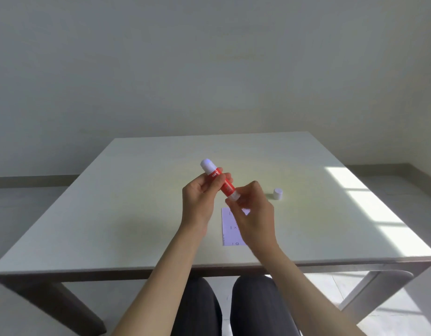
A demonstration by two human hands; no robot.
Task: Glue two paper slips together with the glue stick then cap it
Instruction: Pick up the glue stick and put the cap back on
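A red glue stick [226, 186] with white ends is held tilted above the table, its uncapped glue tip pointing up and away. My left hand [200, 202] grips its red barrel near the upper end. My right hand [254, 209] pinches the white base at the lower end. The white cap [277, 193] stands by itself on the table to the right of my hands. A white paper slip [231, 232] lies flat below my hands, partly hidden by my right wrist. I cannot tell whether it is one slip or two stacked.
The pale table [137, 214] reaches to a front edge near my dark-trousered knees. A bright patch of sunlight [369, 204] falls across its right side. A grey wall stands behind.
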